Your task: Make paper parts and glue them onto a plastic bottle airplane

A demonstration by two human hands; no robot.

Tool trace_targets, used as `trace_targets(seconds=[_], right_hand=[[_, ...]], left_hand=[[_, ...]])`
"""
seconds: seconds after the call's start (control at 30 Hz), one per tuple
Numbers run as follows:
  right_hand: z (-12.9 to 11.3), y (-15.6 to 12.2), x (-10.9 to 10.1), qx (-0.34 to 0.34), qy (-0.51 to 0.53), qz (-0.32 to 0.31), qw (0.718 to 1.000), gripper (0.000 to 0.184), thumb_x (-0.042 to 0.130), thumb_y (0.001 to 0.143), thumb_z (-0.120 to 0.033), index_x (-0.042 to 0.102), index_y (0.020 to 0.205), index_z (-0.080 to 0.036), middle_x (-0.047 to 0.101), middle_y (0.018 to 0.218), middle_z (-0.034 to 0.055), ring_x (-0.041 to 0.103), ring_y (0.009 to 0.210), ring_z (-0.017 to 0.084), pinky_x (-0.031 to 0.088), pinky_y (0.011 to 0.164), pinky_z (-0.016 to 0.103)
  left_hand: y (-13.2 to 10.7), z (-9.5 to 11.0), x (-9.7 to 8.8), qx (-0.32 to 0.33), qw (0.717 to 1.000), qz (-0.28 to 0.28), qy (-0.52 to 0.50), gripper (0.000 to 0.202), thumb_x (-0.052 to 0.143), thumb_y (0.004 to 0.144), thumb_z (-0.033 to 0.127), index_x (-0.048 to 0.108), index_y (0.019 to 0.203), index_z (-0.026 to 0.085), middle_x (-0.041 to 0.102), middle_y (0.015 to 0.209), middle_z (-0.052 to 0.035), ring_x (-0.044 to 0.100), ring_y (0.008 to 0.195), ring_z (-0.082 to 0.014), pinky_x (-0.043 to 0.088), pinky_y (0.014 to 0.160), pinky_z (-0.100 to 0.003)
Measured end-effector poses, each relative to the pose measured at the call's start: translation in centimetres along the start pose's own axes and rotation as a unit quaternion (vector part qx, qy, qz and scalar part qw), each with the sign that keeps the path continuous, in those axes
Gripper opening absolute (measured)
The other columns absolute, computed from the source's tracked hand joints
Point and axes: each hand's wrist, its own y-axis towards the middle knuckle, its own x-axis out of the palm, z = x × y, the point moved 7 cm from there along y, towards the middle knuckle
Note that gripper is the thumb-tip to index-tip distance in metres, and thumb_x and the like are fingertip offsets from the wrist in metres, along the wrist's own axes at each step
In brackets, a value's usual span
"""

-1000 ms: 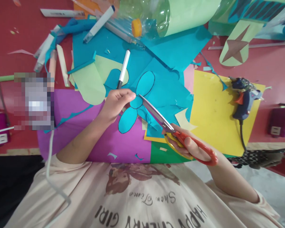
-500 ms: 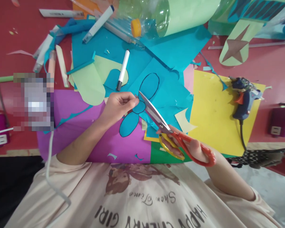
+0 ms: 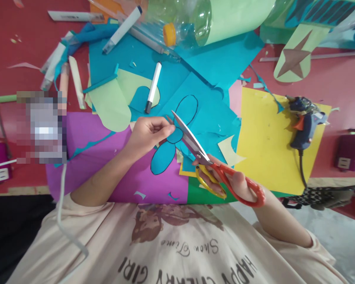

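Between my left hand's (image 3: pixel 152 132) pinched thumb and fingers is the edge of a blue paper cutout (image 3: pixel 163 158), with rounded petal shapes outlined in black. My right hand (image 3: pixel 236 181) grips a pair of scissors (image 3: pixel 199 152) with one red and one yellow handle loop. Its blades are parted and point up and left, close to my left fingertips. The upper blade lies across the cutout near its round middle; part of the other blade is hidden behind the paper. One outlined petal (image 3: pixel 187 109) extends above the blades, over blue sheets.
A black-and-white marker (image 3: pixel 154 86) lies just above my left hand. Beyond are a clear plastic bottle (image 3: pixel 192 29) with an orange cap and more markers. A hot glue gun (image 3: pixel 303 130) rests on yellow paper (image 3: pixel 263 138) at right. A blurred-out device (image 3: pixel 44 128) stands left.
The blue cutout has turned slightly, its lower petal shifting down and right. The scissors have moved a little left and up with my right hand. My left hand keeps its pinch.
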Motion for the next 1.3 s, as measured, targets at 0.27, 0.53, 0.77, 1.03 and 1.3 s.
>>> trace_targets(seconds=[0.27, 0.53, 0.77, 1.03, 1.3], right_hand=[[0.3, -0.1, -0.2, -0.001, 0.049, 0.02, 0.999, 0.073, 0.031, 0.074, -0.088, 0.049, 0.104, -0.024, 0.034, 0.064, -0.0067, 0.022, 0.047, 0.007, 0.026, 0.04, 0.022], [-0.1, 0.2, -0.1, -0.016, 0.059, 0.028, 0.998, 0.075, 0.033, 0.073, -0.087, 0.048, 0.11, -0.023, 0.035, 0.067, -0.0064, 0.022, 0.047, 0.007, 0.026, 0.04, 0.022], [-0.8, 0.8, 0.5, -0.037, 0.055, 0.012, 0.998, 0.058, 0.036, 0.081, -0.08, 0.045, 0.095, -0.025, 0.034, 0.062, -0.0079, 0.023, 0.045, 0.007, 0.024, 0.04, 0.022], [-0.7, 1.0, 0.5, -0.012, 0.062, 0.021, 0.998, 0.072, 0.035, 0.073, -0.088, 0.049, 0.104, -0.023, 0.037, 0.064, -0.0069, 0.026, 0.043, 0.006, 0.027, 0.037, 0.022], [-0.7, 0.9, 0.4, 0.012, 0.095, 0.055, 0.994, 0.072, 0.044, 0.071, -0.086, 0.053, 0.113, -0.028, 0.039, 0.071, -0.0044, 0.025, 0.044, 0.006, 0.027, 0.037, 0.024]], left_hand=[[0.1, -0.2, -0.2, -0.002, 1.0, 0.009, 0.008, 0.025, 0.061, 0.073, 0.029, 0.052, 0.052, 0.017, 0.038, 0.043, 0.0059, 0.031, 0.04, -0.0037, 0.024, 0.037, -0.018], [-0.3, -0.7, 0.5, -0.045, 0.998, -0.032, -0.036, 0.023, 0.062, 0.074, 0.029, 0.055, 0.056, 0.017, 0.052, 0.044, 0.0045, 0.049, 0.039, -0.006, 0.039, 0.038, -0.016], [-0.7, -1.6, 1.4, -0.11, 0.99, -0.06, -0.072, 0.034, 0.064, 0.075, 0.041, 0.057, 0.053, 0.016, 0.058, 0.046, 0.0007, 0.055, 0.04, -0.0079, 0.043, 0.038, -0.018], [-0.3, -1.6, 1.0, -0.088, 0.99, -0.024, -0.109, 0.024, 0.06, 0.073, 0.028, 0.064, 0.053, 0.015, 0.056, 0.042, 0.0032, 0.05, 0.037, -0.0048, 0.04, 0.037, -0.017], [-0.5, -1.6, 1.3, -0.113, 0.987, -0.033, -0.112, 0.021, 0.059, 0.068, 0.026, 0.066, 0.052, 0.014, 0.056, 0.04, 0.004, 0.05, 0.035, -0.0051, 0.039, 0.035, -0.018]])
